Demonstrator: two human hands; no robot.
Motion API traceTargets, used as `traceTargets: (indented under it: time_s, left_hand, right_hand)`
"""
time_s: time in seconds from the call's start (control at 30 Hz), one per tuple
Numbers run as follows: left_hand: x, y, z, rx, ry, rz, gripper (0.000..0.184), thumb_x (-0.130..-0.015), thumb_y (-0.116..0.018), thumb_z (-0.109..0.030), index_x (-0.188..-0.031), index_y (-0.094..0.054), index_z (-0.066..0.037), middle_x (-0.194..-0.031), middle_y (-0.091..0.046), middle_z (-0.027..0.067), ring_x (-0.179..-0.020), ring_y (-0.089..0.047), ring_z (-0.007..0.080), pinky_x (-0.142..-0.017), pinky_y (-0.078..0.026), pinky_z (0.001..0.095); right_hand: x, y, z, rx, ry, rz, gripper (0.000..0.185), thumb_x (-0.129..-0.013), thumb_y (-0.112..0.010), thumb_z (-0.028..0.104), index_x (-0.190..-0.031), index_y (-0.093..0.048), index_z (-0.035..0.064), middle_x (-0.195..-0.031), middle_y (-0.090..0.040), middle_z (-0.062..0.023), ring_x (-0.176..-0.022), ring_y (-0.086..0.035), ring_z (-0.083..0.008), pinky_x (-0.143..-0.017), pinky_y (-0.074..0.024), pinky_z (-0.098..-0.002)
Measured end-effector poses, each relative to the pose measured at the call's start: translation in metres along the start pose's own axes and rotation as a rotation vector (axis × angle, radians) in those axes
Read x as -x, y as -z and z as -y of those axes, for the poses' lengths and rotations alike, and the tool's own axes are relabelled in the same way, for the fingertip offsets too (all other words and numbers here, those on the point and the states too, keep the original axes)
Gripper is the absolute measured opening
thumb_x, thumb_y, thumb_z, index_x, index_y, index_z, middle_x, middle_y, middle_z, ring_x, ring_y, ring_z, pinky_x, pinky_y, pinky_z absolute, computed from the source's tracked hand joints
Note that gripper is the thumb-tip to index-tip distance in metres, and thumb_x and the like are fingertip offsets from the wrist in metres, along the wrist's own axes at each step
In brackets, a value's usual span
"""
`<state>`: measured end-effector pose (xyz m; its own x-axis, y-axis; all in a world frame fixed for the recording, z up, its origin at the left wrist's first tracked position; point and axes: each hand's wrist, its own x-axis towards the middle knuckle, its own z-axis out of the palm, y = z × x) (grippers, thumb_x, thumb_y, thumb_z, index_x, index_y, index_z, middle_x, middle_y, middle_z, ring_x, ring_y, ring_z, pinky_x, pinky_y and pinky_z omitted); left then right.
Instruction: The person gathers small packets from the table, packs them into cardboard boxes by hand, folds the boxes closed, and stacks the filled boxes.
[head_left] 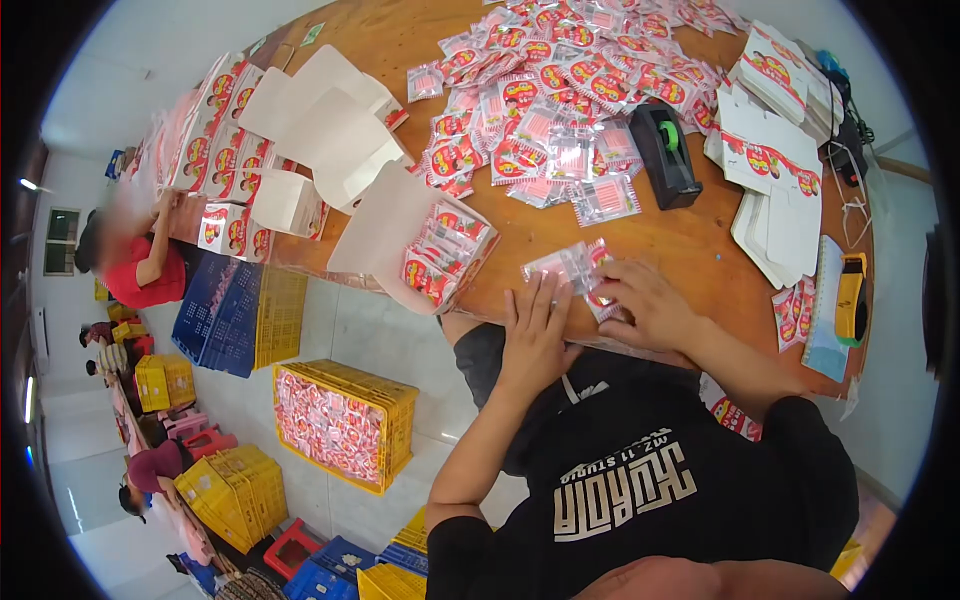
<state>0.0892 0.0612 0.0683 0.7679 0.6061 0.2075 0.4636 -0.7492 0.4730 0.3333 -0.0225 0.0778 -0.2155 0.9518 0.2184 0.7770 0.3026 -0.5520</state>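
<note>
At the table's near edge, my left hand (pixel 538 325) lies with its fingers stretched out, the fingertips touching a clear packet of pink pieces (pixel 560 264). My right hand (pixel 648 306) is beside it, fingers curled over a red-and-white snack packet (pixel 600 255); part of that packet is hidden under the fingers. Left of my hands stands an open white carton (pixel 380 235) with its lid flap up, filled with upright snack packets (pixel 442 250). Beyond my hands a large heap of the same packets (pixel 560 90) covers the tabletop (pixel 725 250).
A black tape dispenser (pixel 668 160) stands right of the heap. Stacked flat cartons (pixel 770 180), a notebook (pixel 826 300) and a yellow-black tool (pixel 852 300) lie at the right. Open cartons (pixel 340 130) are at left. A yellow crate of packets (pixel 395 425) sits on the floor. Other people work at far left.
</note>
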Motion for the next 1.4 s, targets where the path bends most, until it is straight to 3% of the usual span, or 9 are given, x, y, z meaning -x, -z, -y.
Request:
traceTargets:
  time_s: [0.33,0.43,0.6,0.77,0.83,0.97,1.03,1.17,1.4]
  left_hand:
    - [0.03,0.027,0.021,0.065,-0.045,-0.304,0.023,-0.089,-0.072,0.0,-0.11,-0.073,-0.008,-0.092,-0.071,0.0087,-0.083,-0.068,0.0271,-0.081,-0.054,0.0407]
    - [0.024,0.028,0.014,0.433,0.578,-0.383,0.008,-0.097,-0.073,-0.006,-0.105,-0.07,-0.005,-0.091,-0.073,0.0055,-0.078,-0.067,0.0143,-0.073,-0.054,0.0314]
    - [0.017,-0.001,0.018,1.123,0.594,-0.423,0.016,-0.102,-0.071,-0.006,-0.115,-0.064,0.0,-0.104,-0.076,0.0067,-0.086,-0.07,0.0107,-0.076,-0.054,0.022]
    - [-0.006,-0.022,-0.001,1.227,0.524,-0.513,0.017,-0.1,-0.072,-0.004,-0.114,-0.063,0.0,-0.108,-0.073,0.0072,-0.092,-0.069,0.0099,-0.08,-0.055,0.0229]
    - [-0.012,-0.024,0.002,1.181,0.512,-0.388,0.017,-0.099,-0.072,-0.002,-0.112,-0.061,0.0,-0.115,-0.071,0.0089,-0.098,-0.069,0.0114,-0.084,-0.056,0.0245]
    - [-0.029,-0.029,0.012,1.163,0.361,-0.562,0.024,-0.099,-0.073,-0.003,-0.116,-0.055,-0.002,-0.112,-0.07,0.0084,-0.097,-0.068,0.0095,-0.081,-0.055,0.0227]
    - [-0.036,-0.028,0.016,1.16,0.321,-0.628,0.038,-0.098,-0.075,-0.004,-0.129,-0.053,0.001,-0.108,-0.069,0.0097,-0.096,-0.069,0.0124,-0.081,-0.056,0.0255]
    - [-0.034,-0.013,0.025,0.624,0.2,-0.41,0.055,-0.092,-0.082,-0.013,-0.139,-0.057,0.0,-0.105,-0.07,0.0154,-0.091,-0.072,0.0266,-0.078,-0.057,0.0354]
    - [-0.032,-0.016,0.024,0.516,0.185,-0.293,0.034,-0.085,-0.085,-0.016,-0.113,-0.068,-0.006,-0.096,-0.072,0.013,-0.082,-0.071,0.031,-0.073,-0.057,0.039]
  right_hand:
    - [-0.041,0.032,-0.004,0.084,0.03,0.164,0.08,-0.078,-0.081,0.021,-0.151,-0.051,0.0106,-0.148,-0.055,-0.0145,-0.133,-0.054,-0.0369,-0.111,-0.0434,-0.0488]
    - [-0.062,0.04,0.001,0.147,-0.09,0.332,0.075,-0.077,-0.083,0.024,-0.144,-0.057,0.0067,-0.135,-0.064,-0.0167,-0.123,-0.062,-0.0389,-0.105,-0.0487,-0.0494]
    - [-0.078,0.03,-0.025,0.064,-0.188,0.139,0.041,-0.085,-0.082,0.026,-0.116,-0.067,0.0037,-0.096,-0.073,-0.0125,-0.089,-0.073,-0.0335,-0.08,-0.0574,-0.0445]
    - [-0.066,-0.02,-0.01,-1.496,-0.581,-0.388,0.026,-0.099,-0.076,0.016,-0.117,-0.064,0.0013,-0.106,-0.073,-0.0049,-0.093,-0.071,-0.0138,-0.083,-0.0586,-0.0314]
    - [-0.063,-0.03,-0.003,-1.565,-0.595,-0.423,0.024,-0.1,-0.075,0.014,-0.117,-0.065,0.0011,-0.108,-0.073,-0.0054,-0.095,-0.071,-0.0134,-0.086,-0.0579,-0.0305]
    - [-0.06,-0.01,-0.019,-1.257,-0.586,-0.001,0.02,-0.098,-0.075,0.014,-0.114,-0.069,0.0049,-0.124,-0.07,-0.0095,-0.115,-0.068,-0.0181,-0.101,-0.0534,-0.035]
    - [-0.07,0.018,-0.023,-0.448,-0.104,-0.092,0.022,-0.094,-0.078,0.016,-0.112,-0.07,0.0065,-0.135,-0.066,-0.0142,-0.128,-0.062,-0.0259,-0.108,-0.0495,-0.0414]
    - [-0.104,0.066,-0.057,0.159,0.106,-0.065,0.099,-0.072,-0.084,0.016,-0.162,-0.042,0.013,-0.167,-0.039,-0.0157,-0.152,-0.039,-0.0367,-0.125,-0.0294,-0.0531]
    - [-0.157,0.078,-0.091,0.513,0.168,0.284,0.114,-0.062,-0.094,0.033,-0.161,-0.042,0.0113,-0.163,-0.046,-0.0133,-0.149,-0.044,-0.0337,-0.123,-0.0327,-0.0532]
